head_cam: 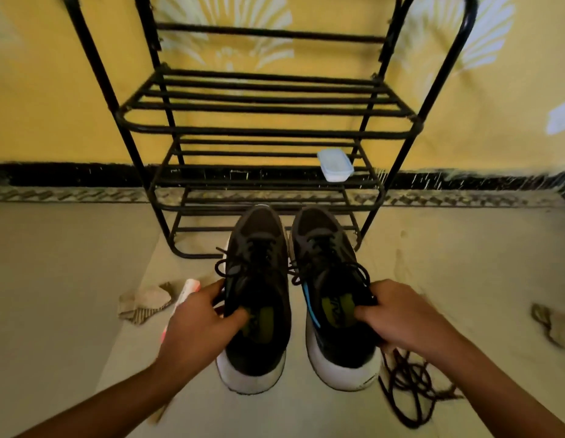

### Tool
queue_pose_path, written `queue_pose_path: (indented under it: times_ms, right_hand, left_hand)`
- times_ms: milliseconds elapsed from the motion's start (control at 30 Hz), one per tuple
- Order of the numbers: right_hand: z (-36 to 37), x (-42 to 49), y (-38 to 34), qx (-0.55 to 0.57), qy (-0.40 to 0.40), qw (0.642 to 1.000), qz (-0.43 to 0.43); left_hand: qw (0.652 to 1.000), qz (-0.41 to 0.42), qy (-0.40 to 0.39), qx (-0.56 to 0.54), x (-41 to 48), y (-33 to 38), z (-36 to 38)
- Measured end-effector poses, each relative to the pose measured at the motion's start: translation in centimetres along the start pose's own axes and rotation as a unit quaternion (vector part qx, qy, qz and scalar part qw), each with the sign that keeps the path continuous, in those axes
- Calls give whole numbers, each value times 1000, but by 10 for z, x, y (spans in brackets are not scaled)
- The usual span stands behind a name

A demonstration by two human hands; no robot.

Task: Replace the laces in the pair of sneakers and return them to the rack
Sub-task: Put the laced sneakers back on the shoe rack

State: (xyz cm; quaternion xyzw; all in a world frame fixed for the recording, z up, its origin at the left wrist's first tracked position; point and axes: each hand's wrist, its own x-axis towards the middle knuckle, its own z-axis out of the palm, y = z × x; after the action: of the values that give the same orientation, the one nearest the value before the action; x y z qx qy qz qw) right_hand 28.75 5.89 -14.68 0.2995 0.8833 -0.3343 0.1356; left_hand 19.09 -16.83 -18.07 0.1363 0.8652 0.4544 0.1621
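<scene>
Two grips were closed, thumbs inside the collars: our left grip held the left sneaker, our right grip the right sneaker. Both pointed toes-first at the rack just ahead.

2 sneakers: left sneaker, right sneaker.
2 laces threaded in them, one apiece: left lace, right lace.
1 tangled heap of loose laces on the floor. From where I stand, the separate strands cannot be counted.
2 hands: left hand, right hand.
1 rack, black metal, with at least 4 barred tiers in sight. Its top is cut off, so the full number cannot be told.
1 plastic box, on the rack.
1 cardboard scrap.
1 white-and-pink item, too blurred to name.
1 brownish scrap, far right on the floor.
</scene>
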Motion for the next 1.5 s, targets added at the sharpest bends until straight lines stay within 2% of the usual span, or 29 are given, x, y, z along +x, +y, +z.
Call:
queue_pose_path:
  times_ms: [233, 500, 667, 833, 1100, 1500]
  right_hand:
    - [-96, -36, -62, -6, 57, 996, -68]
    - [-188, -23, -143, 10, 125, 986, -106]
    - [-224, 17, -191, 33, 123, 986, -112]
    - [-240, 85, -215, 34, 109, 989, -97]
    - [-235, 180, -219, 46, 80, 994, -51]
    - [-236, 214, -212, 84, 24, 996, -27]
  left_hand:
    - [992, 29, 1, -125, 4, 90, -62]
    - [987, 42, 33, -151, 52, 189, -129]
    - [986, 30, 37, -163, 111, 234, -149]
    - [990, 27, 46, -134, 183, 244, -145]
    - [994, -24, 30, -103, 265, 227, -129]
    - [995, -29, 7, -92, 310, 217, -128]
